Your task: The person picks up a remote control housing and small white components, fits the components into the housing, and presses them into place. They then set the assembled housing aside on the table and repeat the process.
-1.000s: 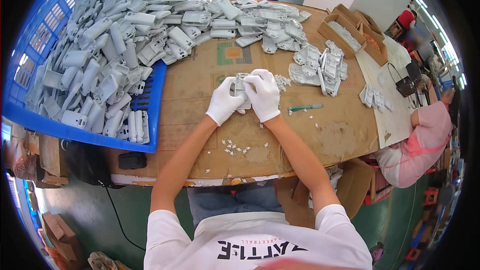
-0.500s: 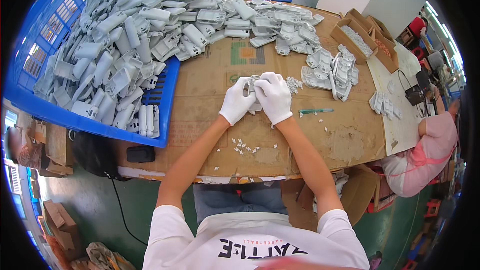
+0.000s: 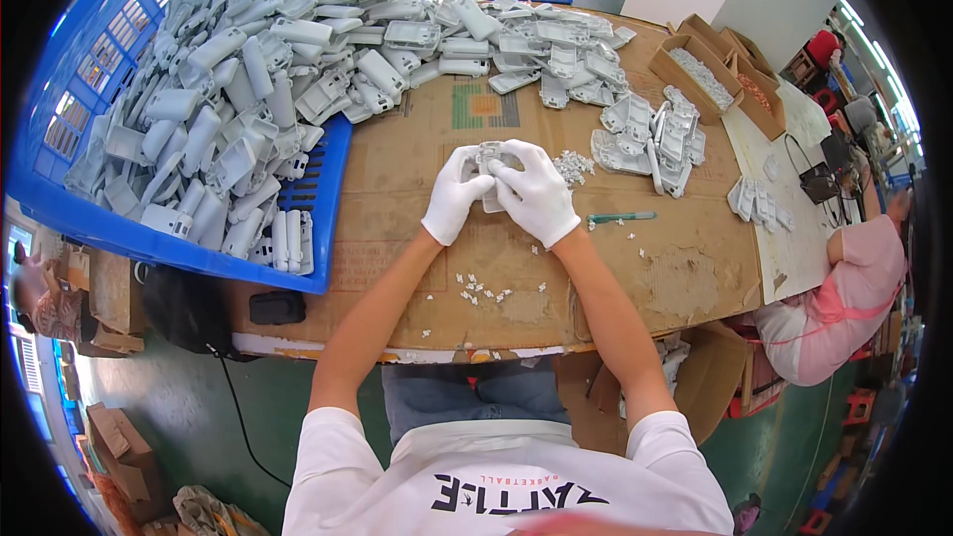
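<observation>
A grey-white plastic housing shell [image 3: 490, 203] is held upright-lengthwise between my two white-gloved hands over the cardboard-covered table. My left hand [image 3: 454, 197] is closed around its left side, the thumb lying across it. On the other side my right hand [image 3: 539, 195] grips it, with fingers curled over the top and thumb pressed toward the shell's middle. Gloved fingers hide much of the shell. Just right of my right hand lies a small heap of tiny white plastic parts [image 3: 574, 167]. More loose tiny parts [image 3: 475, 288] are scattered nearer me.
A blue crate [image 3: 342, 174] on the left overflows with shells [image 3: 238, 161], which spread along the table's far side. Another shell stack [image 3: 678, 139] sits at right, beside a green pen-like tool [image 3: 623, 217]. Small cardboard boxes [image 3: 700, 74] hold parts. A co-worker [image 3: 839, 303] sits at right.
My right thumb and fingers have shifted down and left over the shell, near my left thumb. More of the shell's upper end shows. Both hands still hold it.
</observation>
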